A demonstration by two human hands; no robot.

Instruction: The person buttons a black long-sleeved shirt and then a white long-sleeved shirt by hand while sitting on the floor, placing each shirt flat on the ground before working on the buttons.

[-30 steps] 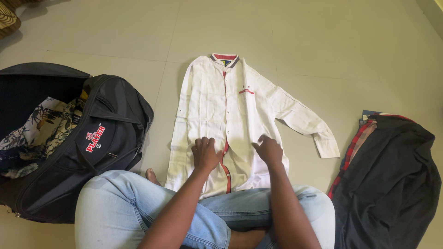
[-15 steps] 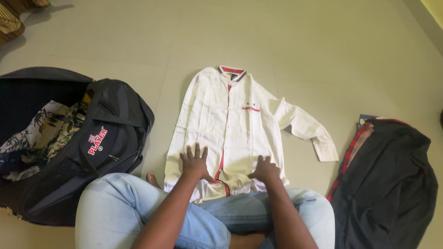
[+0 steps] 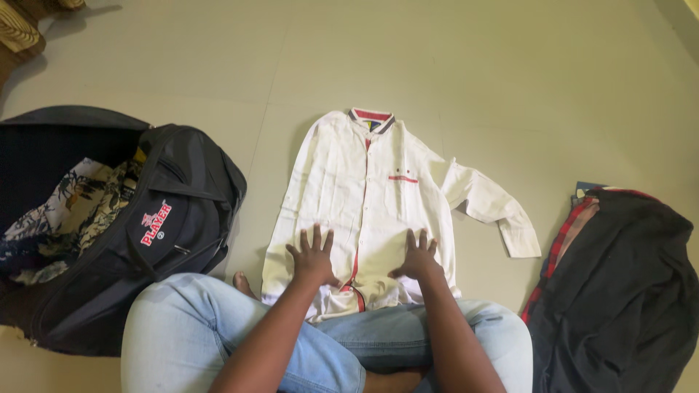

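A white long-sleeved shirt (image 3: 368, 193) with a red placket and a red-and-dark collar lies flat on the pale floor in front of me, front side up. Its right sleeve stretches out toward the right. My left hand (image 3: 313, 255) presses flat on the lower left panel with fingers spread. My right hand (image 3: 419, 256) lies flat on the lower right panel, fingers also apart. The shirt's hem reaches my crossed legs in light blue jeans (image 3: 182, 331).
An open black duffel bag (image 3: 167, 218) holding floral-print clothes (image 3: 65, 211) sits at the left. A heap of dark clothes (image 3: 626, 276) with a red checked piece lies at the right. A wooden object (image 3: 18, 33) shows at the top left corner.
Both hands slid down the shirt toward the hem, then spread flat on it. The lower part looks smoother, and the view tilted slightly.
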